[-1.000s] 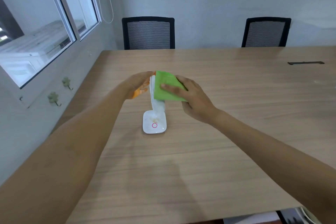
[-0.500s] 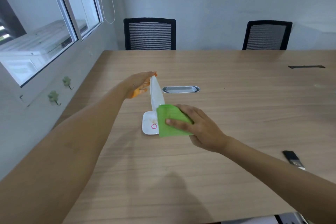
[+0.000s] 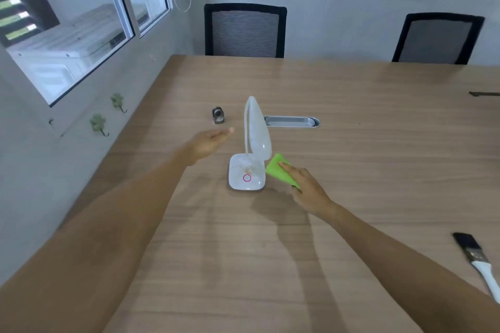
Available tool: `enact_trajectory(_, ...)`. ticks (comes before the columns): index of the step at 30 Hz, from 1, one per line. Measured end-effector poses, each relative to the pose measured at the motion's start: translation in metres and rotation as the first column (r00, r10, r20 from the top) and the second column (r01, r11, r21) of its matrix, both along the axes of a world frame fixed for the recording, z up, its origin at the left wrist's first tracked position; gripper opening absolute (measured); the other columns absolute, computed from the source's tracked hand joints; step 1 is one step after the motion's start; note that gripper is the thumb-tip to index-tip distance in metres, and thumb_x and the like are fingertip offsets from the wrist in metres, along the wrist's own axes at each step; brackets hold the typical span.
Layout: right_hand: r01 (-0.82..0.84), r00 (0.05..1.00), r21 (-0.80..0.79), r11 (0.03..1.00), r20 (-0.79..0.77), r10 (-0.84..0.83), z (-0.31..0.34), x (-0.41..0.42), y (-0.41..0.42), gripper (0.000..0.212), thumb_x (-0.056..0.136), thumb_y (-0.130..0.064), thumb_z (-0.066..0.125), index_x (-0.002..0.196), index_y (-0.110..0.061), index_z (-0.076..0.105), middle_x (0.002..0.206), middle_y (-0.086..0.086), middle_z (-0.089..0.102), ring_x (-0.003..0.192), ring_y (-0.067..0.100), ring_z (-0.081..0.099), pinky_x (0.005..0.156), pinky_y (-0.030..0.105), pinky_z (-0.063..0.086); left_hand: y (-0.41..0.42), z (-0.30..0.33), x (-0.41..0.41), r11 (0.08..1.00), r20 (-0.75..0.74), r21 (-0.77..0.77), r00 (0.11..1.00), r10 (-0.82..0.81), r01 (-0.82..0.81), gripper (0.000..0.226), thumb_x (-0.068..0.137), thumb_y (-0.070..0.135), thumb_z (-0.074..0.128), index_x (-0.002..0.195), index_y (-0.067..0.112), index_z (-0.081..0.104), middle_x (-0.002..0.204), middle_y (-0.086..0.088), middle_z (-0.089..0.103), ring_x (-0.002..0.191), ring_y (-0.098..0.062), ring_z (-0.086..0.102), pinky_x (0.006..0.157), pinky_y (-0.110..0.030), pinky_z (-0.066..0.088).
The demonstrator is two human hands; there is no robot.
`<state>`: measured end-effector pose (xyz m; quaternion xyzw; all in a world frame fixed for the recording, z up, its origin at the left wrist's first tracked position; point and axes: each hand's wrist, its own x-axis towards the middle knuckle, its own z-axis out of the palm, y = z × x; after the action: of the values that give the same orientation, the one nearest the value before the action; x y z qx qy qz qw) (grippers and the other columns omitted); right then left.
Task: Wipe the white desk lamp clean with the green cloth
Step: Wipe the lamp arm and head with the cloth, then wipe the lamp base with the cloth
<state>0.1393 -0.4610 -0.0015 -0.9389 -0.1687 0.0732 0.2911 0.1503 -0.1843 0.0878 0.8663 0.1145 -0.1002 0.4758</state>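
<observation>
Wooden table [image 3: 351, 143], stained white lamp [image 3: 247, 167]

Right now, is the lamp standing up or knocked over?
Upright: the lamp stands on its square base on the table, untouched by either hand.

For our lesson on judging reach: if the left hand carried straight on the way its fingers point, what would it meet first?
Probably the white desk lamp's upright head: the open left hand points right and slightly away, toward it. Depth is unclear, so it might pass just behind.

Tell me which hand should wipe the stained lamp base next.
Probably right. The right hand already holds the green cloth beside the white desk lamp base; the left hand is open, empty and off the lamp.
</observation>
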Motion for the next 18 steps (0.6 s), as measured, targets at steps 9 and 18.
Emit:
enact_trajectory(9,-0.059,0.994,-0.068,0.996,-0.098,0.053,-0.022,0.049,0.053,0.072,0.073,-0.013,0.037,0.14,-0.037,0.032,0.143,0.015,0.038,0.125,0.04,0.046,0.104,0.048,0.041,0.019,-0.083,-0.009,0.881,-0.178,0.387,0.96,-0.217,0.271,0.078,0.079,0.054,0.065,0.146,0.029,0.035,0.158,0.007,0.029,0.146,-0.015,0.026,0.118,-0.029,0.02)
enact_trajectory(18,-0.203,0.978,-0.313,0.928,-0.101,0.18,-0.042,0.072,0.054,0.069,0.068,-0.057,0.031,0.136,-0.046,0.03,0.142,0.014,0.039,0.121,0.041,0.048,0.1,0.05,0.044,0.012,-0.091,0.002,0.849,-0.093,0.418,0.945,-0.314,0.323,0.065,0.08,0.034,0.071,0.139,0.02,0.047,0.152,0.0,0.041,0.139,-0.018,0.039,0.114,-0.025,0.028)
